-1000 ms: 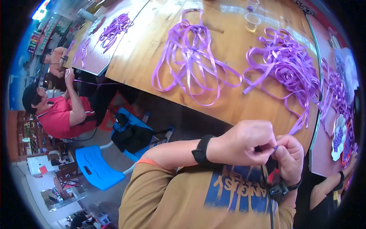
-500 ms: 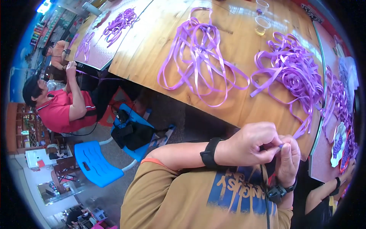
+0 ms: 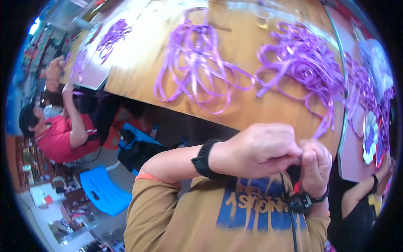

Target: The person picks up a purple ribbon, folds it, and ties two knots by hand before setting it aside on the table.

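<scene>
My left hand [image 3: 262, 150] and my right hand [image 3: 315, 166] are closed and meet fingertip to fingertip in front of my chest, just off the table's near edge. Pinched between them is a small purple piece [image 3: 299, 158], mostly covered by the fingers; its exact kind is hidden. A tangled heap of shiny purple ribbon [image 3: 308, 69] lies on the table beyond, and one strand trails down toward my right hand. Whether that strand joins the pinched piece I cannot tell. Farther left, a looser bundle of purple ribbon loops [image 3: 195, 63] is spread out.
The wooden table [image 3: 138, 71] fills the upper middle. On the pink tabletop [image 3: 354, 161] at right stands a white scalloped dish [image 3: 369, 138] of small purple pieces; another person's arm [image 3: 361, 193] is nearby. A person in red [image 3: 63, 136] sits at left behind a blue chair [image 3: 103, 191].
The view has shifted, so the table items sit farther left. My left hand has turned over the pinched piece, which shows less than before. Both hands remain together.
</scene>
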### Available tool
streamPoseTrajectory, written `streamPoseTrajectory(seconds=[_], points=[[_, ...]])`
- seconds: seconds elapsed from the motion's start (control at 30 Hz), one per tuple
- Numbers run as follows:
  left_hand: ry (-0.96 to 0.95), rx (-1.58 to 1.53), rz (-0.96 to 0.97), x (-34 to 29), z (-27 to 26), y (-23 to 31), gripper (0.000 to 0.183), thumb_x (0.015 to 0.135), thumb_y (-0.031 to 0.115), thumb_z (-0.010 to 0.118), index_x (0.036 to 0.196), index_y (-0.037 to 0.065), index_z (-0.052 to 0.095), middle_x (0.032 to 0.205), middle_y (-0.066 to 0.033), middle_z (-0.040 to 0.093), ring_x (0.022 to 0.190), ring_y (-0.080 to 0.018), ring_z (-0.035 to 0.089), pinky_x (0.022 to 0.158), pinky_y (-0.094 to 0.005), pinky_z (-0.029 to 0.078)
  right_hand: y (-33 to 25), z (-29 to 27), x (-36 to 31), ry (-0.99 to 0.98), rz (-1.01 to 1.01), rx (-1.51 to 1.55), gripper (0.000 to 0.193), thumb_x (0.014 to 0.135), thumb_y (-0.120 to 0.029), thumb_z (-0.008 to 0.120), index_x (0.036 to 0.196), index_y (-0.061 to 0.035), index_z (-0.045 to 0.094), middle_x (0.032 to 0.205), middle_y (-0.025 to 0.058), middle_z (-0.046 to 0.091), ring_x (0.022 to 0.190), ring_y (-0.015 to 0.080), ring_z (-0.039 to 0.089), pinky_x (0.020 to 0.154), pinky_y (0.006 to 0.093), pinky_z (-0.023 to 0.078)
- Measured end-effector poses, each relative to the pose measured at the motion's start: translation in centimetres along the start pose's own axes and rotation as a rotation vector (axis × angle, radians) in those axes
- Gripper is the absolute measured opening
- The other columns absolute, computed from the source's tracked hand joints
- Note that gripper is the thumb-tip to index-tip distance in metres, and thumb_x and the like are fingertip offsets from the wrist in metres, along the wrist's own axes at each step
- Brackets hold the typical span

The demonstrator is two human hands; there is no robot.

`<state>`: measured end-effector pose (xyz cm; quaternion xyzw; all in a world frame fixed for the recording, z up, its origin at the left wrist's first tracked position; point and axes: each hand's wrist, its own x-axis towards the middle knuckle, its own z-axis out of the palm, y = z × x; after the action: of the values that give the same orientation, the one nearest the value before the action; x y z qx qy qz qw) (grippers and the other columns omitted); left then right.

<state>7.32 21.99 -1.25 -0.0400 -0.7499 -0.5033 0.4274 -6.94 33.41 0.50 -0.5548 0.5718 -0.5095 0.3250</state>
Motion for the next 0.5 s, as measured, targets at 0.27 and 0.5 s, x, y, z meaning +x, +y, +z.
streamPoseTrajectory(seconds=[0.27,0.5], points=[[0.057,0.379,0.097,0.5,0.6,0.8,0.029,0.062,-0.011,0.066,0.090,-0.004,0.058,0.065,-0.0089,0.053,0.052,-0.0199,0.053,0.045,-0.0269,0.044,-0.6,0.8,2.1,0.115,-0.358,-0.070,0.014,0.086,-0.009,0.052,0.078,0.0008,0.057,0.062,0.0104,0.050,0.051,0.0252,0.051,0.046,0.0320,0.039],[-0.033,0.194,-0.167,0.4,0.8,0.4,0.022,0.068,-0.004,0.068,0.089,-0.001,0.062,0.069,-0.0061,0.058,0.060,-0.0180,0.054,0.052,-0.0267,0.041,-0.2,-0.2,0.6,-0.061,0.092,0.332,0.030,0.094,-0.021,0.040,0.077,-0.0003,0.053,0.065,0.0035,0.047,0.058,0.0107,0.044,0.054,0.0250,0.035]])
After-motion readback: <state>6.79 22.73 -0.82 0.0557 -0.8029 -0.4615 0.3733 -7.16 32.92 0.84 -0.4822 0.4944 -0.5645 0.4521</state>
